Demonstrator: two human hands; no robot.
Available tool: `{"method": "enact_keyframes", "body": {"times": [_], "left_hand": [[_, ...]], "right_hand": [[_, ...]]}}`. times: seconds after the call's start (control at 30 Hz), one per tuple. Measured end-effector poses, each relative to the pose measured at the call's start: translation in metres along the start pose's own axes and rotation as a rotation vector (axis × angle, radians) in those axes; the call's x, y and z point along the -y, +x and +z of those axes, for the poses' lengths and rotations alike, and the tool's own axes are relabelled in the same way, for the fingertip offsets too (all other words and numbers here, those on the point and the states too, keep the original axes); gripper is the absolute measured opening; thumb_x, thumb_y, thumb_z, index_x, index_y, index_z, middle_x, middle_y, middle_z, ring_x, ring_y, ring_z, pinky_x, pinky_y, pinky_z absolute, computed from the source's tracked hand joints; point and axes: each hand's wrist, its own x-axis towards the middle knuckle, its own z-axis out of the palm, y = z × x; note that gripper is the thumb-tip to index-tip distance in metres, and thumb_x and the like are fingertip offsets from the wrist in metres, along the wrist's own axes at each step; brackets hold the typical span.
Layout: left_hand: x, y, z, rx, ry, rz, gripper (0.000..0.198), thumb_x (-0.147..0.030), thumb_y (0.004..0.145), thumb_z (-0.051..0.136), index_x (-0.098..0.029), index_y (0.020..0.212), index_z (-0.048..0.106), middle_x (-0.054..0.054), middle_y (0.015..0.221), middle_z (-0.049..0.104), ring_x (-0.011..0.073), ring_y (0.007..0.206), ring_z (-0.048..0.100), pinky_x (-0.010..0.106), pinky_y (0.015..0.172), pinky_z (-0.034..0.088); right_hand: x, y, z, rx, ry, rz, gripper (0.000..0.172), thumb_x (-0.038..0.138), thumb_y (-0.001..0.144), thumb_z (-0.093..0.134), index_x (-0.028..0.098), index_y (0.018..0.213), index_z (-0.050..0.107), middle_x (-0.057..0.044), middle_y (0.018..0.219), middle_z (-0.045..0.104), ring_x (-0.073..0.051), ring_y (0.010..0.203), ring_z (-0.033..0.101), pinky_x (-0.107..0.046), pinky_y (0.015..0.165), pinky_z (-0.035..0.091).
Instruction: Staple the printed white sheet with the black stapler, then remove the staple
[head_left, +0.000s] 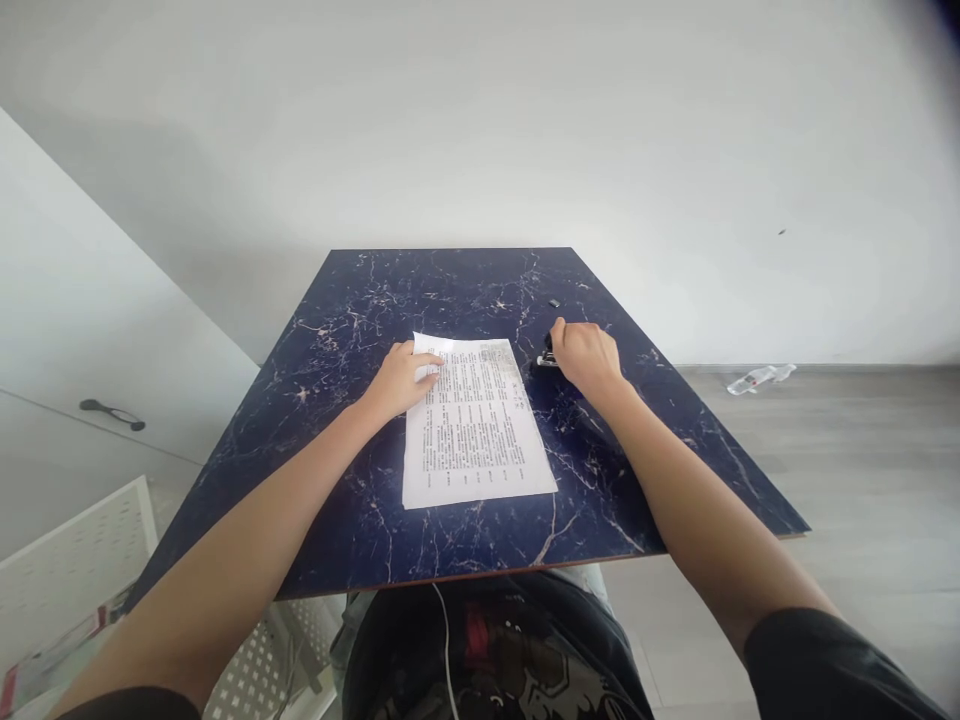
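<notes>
my left hand [409, 380] lies over the left edge of the paper [480, 430], grip unclear | my right hand [586, 352] grasps a black stapler [547, 358] on the tabletop [450, 545], apart from the paper | stapling progress: can't tell

— What can you read on the flat, rectangular white paper [478, 425] in front of you?
— Nothing legible: its rows of small dark print [469, 440] are too blurred for you to make out.

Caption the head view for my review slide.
Left hand on printed paper, right hand gripping what looks like a black stapler, at a dark-blue marbled tabletop.
</notes>
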Motion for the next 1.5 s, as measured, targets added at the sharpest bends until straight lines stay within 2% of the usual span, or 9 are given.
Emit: {"method": "enact_keyframes", "body": {"times": [0.1,0.23,0.37,0.47,0.67,0.87,1.2,1.37,1.5], "left_hand": [[0.003,0.000,0.001,0.004,-0.006,-0.056,0.025,-0.030,0.084,0.076,-0.027,0.109,0.081,0.014,0.131,0.061,0.0402,0.137,0.045,0.061,0.116,0.038],[0.009,0.001,-0.001,-0.085,-0.093,-0.136,0.030,-0.032,0.085,0.075,-0.025,0.114,0.078,0.014,0.142,0.057,0.0413,0.147,0.037,0.062,0.121,0.032],[0.020,0.002,-0.004,-0.371,-0.107,-0.235,0.028,-0.019,0.092,0.059,-0.019,0.117,0.070,0.016,0.129,0.059,0.0318,0.135,0.051,0.051,0.119,0.039],[0.027,0.001,-0.004,-0.409,-0.154,-0.320,0.028,-0.011,0.091,0.051,-0.020,0.112,0.067,0.014,0.126,0.055,0.0273,0.121,0.059,0.047,0.111,0.047],[0.033,0.001,-0.003,-0.407,-0.237,-0.383,0.036,-0.002,0.086,0.044,-0.023,0.104,0.066,0.010,0.116,0.050,0.0256,0.110,0.060,0.046,0.105,0.048],[0.040,0.003,-0.001,-0.409,-0.319,-0.431,0.036,0.001,0.079,0.045,-0.022,0.097,0.066,0.009,0.111,0.048,0.0229,0.096,0.062,0.043,0.098,0.051],[0.040,0.003,-0.002,-0.383,-0.320,-0.447,0.036,0.000,0.079,0.045,-0.021,0.099,0.065,0.009,0.113,0.047,0.0208,0.093,0.063,0.044,0.098,0.054],[0.041,0.003,-0.002,-0.344,-0.321,-0.475,0.035,-0.003,0.079,0.046,-0.021,0.103,0.065,0.011,0.115,0.047,0.0235,0.097,0.063,0.047,0.093,0.057],[0.041,0.004,-0.002,-0.331,-0.319,-0.478,0.038,-0.001,0.076,0.046,-0.020,0.103,0.065,0.011,0.116,0.048,0.0236,0.096,0.064,0.047,0.092,0.057]], "right_hand": [[0.012,-0.006,-0.009,-0.053,0.069,-0.016,0.071,0.044,0.110,0.016,0.012,0.085,0.075,-0.022,0.084,0.073,-0.031,0.079,0.070,-0.041,0.073,0.050],[0.071,-0.036,-0.009,0.150,0.250,-0.278,0.062,0.043,0.111,0.018,0.017,0.093,0.071,-0.011,0.073,0.067,-0.021,0.058,0.059,-0.036,0.058,0.045],[0.122,-0.069,0.000,0.136,0.287,-0.429,0.066,0.043,0.111,0.019,0.018,0.072,0.066,-0.013,0.077,0.067,-0.024,0.074,0.064,-0.040,0.074,0.046],[0.129,-0.068,-0.003,0.219,0.312,-0.496,0.058,0.037,0.110,0.025,0.017,0.076,0.067,-0.013,0.084,0.069,-0.027,0.085,0.065,-0.043,0.085,0.045],[0.102,-0.017,-0.015,0.541,0.801,-0.625,0.055,0.050,0.110,0.024,0.026,0.121,0.071,-0.005,0.133,0.069,-0.025,0.123,0.061,-0.042,0.109,0.042],[0.087,-0.002,0.002,0.918,0.698,-0.679,0.069,0.074,0.103,0.023,0.035,0.139,0.068,0.003,0.161,0.047,-0.029,0.148,0.043,-0.046,0.125,0.027],[0.060,-0.005,-0.002,0.723,0.567,-0.607,0.057,0.065,0.107,0.030,0.038,0.143,0.063,0.001,0.154,0.056,-0.023,0.141,0.053,-0.043,0.116,0.044],[-0.017,-0.005,-0.015,0.684,0.458,-0.480,0.052,0.061,0.107,0.030,0.041,0.137,0.068,0.003,0.148,0.062,-0.025,0.135,0.059,-0.045,0.111,0.051],[-0.091,-0.009,-0.025,0.713,0.414,-0.427,0.059,0.066,0.106,0.021,0.046,0.140,0.065,0.010,0.161,0.044,-0.030,0.147,0.047,-0.054,0.118,0.043]]}}
